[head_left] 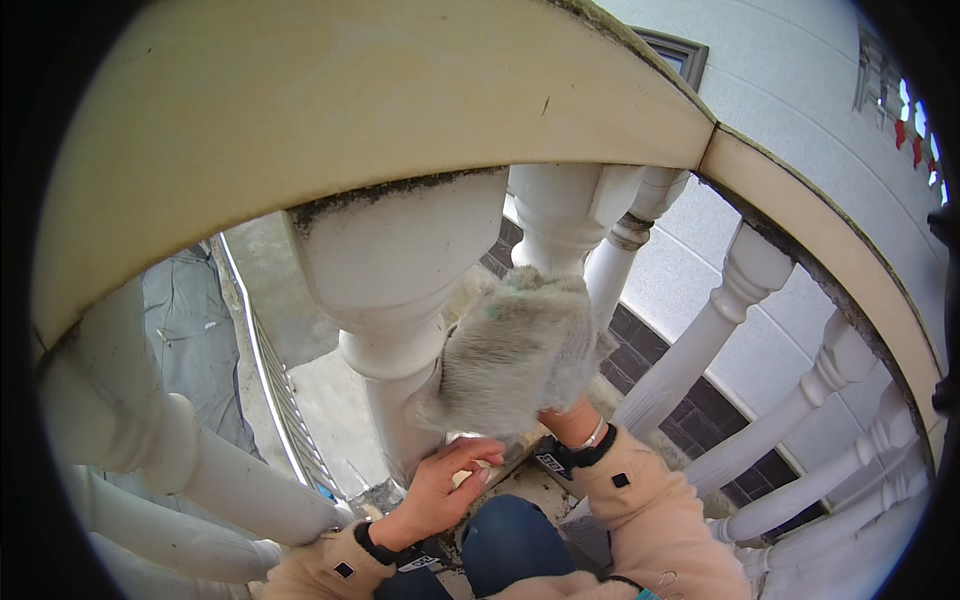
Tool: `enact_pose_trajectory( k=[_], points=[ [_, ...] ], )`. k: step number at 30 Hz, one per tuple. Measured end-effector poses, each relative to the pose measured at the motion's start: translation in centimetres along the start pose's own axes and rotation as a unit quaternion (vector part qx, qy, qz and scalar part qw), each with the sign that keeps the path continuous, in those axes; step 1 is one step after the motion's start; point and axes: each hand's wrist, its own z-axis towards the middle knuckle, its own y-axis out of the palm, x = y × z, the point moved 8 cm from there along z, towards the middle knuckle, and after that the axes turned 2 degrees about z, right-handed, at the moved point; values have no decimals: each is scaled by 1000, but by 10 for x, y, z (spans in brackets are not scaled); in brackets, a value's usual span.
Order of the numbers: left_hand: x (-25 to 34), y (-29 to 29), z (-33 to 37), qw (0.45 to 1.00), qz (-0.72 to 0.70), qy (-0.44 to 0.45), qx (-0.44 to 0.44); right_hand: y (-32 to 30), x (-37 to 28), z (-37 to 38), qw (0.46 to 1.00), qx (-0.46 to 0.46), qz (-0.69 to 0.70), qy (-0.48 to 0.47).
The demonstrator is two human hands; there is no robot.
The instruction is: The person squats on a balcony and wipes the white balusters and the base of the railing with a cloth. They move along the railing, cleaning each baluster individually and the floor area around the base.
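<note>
A fluffy grey cleaning cloth (pixel 515 350), damp-looking and dirty, is pressed against a white baluster (pixel 385 355) in front of me. My right hand (pixel 568 420) goes in under the cloth and holds it; only the wrist and a bit of the hand show, and the fingers are covered. Below the cloth, my left hand (pixel 440 495) is held beside the baluster's lower part. Its fingers are stretched forward and slightly bent, the thumb apart, with nothing in it. Whether its fingertips touch the baluster, I cannot tell.
A cream stone handrail (pixel 350 100) with dark grime along its underside curves overhead. More white balusters (pixel 700 350) stand to the right and left. Beyond them are a pale wall (pixel 790 130), dark tiles, a metal railing (pixel 268 370) and a grey cover (pixel 195 330). My knees are below.
</note>
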Motion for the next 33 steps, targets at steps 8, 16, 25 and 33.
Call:
enact_pose_trajectory(
  k=[8,16,25,33],
  points=[
    [81,3,22,955,149,212,143,-42,-30,27,974,-224,-32,-13],
    [115,-15,110,850,143,325,390,-64,-29,128,975,-65,-138,-162],
    [12,27,112,887,148,236,370,3,57,-44,896,-177,343,220],
    [24,-10,92,878,52,185,438,-107,60,-9,976,-54,204,60]
  ],
)
